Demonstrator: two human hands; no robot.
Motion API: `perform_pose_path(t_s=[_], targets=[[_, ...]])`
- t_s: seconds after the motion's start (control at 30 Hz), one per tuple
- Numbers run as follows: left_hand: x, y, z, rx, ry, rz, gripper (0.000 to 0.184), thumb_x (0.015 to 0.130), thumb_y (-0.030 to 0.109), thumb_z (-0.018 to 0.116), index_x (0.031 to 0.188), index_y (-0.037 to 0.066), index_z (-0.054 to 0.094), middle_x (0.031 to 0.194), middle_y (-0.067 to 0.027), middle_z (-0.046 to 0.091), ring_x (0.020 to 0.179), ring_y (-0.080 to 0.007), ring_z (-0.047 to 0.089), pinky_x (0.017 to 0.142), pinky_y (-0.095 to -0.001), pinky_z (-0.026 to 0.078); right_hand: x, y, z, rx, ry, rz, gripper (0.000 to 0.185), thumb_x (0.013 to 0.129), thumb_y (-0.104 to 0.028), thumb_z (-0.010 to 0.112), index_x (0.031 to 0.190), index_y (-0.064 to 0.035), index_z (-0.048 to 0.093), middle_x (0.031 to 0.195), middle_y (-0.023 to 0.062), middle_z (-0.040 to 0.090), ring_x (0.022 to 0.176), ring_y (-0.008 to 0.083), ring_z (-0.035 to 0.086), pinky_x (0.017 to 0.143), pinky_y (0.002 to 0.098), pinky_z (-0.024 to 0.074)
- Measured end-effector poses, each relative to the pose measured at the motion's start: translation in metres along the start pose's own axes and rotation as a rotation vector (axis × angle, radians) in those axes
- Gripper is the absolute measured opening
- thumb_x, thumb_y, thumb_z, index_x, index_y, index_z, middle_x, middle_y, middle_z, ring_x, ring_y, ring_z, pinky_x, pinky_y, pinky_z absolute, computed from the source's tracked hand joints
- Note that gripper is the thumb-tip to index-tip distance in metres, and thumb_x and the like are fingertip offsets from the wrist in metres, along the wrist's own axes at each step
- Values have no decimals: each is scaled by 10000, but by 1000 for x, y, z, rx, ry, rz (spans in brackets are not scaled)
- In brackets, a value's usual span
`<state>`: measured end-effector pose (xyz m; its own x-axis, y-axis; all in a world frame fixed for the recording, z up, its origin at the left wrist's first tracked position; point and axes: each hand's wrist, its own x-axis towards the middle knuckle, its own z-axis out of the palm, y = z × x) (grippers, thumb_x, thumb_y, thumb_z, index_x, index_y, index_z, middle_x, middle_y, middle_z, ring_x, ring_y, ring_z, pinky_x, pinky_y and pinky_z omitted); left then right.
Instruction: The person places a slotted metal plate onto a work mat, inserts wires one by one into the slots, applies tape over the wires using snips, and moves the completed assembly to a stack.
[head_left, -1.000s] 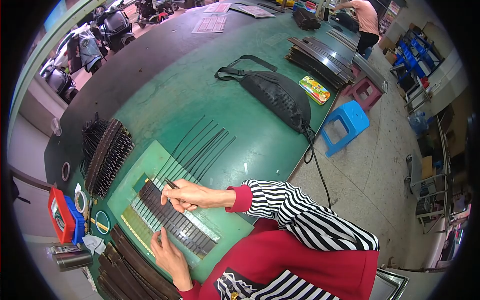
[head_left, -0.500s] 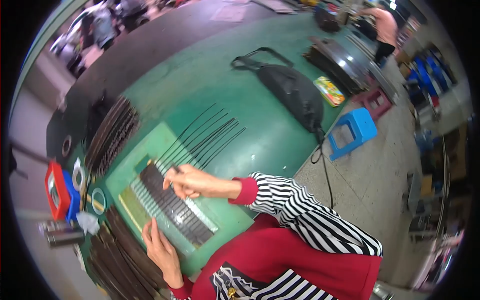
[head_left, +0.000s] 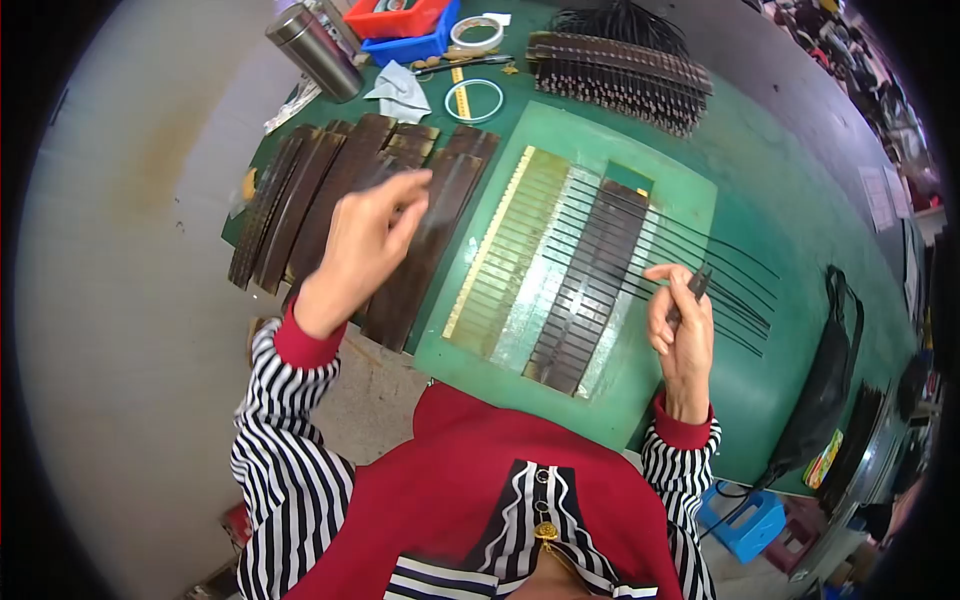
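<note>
My right hand [head_left: 684, 335] grips a small black tool [head_left: 700, 283] beside the right edge of a green board [head_left: 468, 370]. On the board, thin black cords [head_left: 745, 255] cross a dark slotted strip [head_left: 590, 280] and stretch out to the right. Left of that strip lie a clear ruled plate and a yellowish scale [head_left: 500, 250]. My left hand [head_left: 365, 245], slightly blurred, hovers over dark brown strips [head_left: 330, 190] left of the board. Its thumb and index finger are apart, and nothing shows between them.
Behind the board lies a bundle of corded strips [head_left: 620, 75]. Tape rolls [head_left: 476, 34], a crumpled tissue [head_left: 400, 95], red and blue trays [head_left: 410, 45] and a steel flask [head_left: 315, 52] are at the back left. A black bag [head_left: 820, 385] lies at the right.
The view has swung left and downward. My left hand has left the board and is now over the brown strips. My right hand, with the black tool, is at the board's right edge.
</note>
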<state>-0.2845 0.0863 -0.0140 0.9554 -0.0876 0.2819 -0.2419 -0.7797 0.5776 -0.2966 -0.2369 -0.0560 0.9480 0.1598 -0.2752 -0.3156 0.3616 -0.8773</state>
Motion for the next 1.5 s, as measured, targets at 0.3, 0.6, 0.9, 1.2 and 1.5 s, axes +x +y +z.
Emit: perform_pose_path(t_s=[0.3, 0.6, 0.9, 1.2, 1.5], targets=[[110, -65, 19, 378, -175, 239, 234, 767, 63, 590, 990, 14, 539, 942, -155, 606, 924, -330, 556, 793, -415, 440, 3, 2, -3, 9, 38, -8, 289, 960, -222, 376, 951, 35, 508, 464, 4, 378, 338, 41, 239, 297, 188, 193], [138, -70, 66, 389, -271, 315, 235, 742, 119, 644, 949, 33, 573, 927, -135, 591, 930, -306, 539, 793, -403, 421, 5, 4, -5, 12, 66, 11, 280, 962, -220, 372, 938, 27, 502, 441, 0, 352, 324, 46, 229, 285, 194, 175], [133, -63, 102, 537, 78, 358, 128, 717, 97, 627, 796, 49, 539, 770, -91, 526, 808, -258, 501, 707, -361, 347, 5, 3, -4, 18, 71, 16, 277, 962, -215, 369, 933, 27, 500, 440, -2, 349, 318, 47, 219, 283, 196, 171], [37, 16, 73, 446, -47, 512, 118, 702, 53, 551, 805, 59, 493, 742, -75, 479, 732, -217, 498, 673, -330, 348, 5, 1, -4, 5, 63, 16, 295, 961, -213, 374, 938, 48, 508, 465, 20, 411, 335, 42, 253, 296, 193, 194], [-76, 24, 73, 334, -146, 518, 129, 672, 94, 556, 773, 84, 476, 749, -27, 448, 687, -145, 472, 592, -281, 365, 3, 9, 18, -145, -15, 25, 295, 961, -230, 380, 961, 33, 514, 489, -8, 391, 356, 29, 248, 301, 182, 178]])
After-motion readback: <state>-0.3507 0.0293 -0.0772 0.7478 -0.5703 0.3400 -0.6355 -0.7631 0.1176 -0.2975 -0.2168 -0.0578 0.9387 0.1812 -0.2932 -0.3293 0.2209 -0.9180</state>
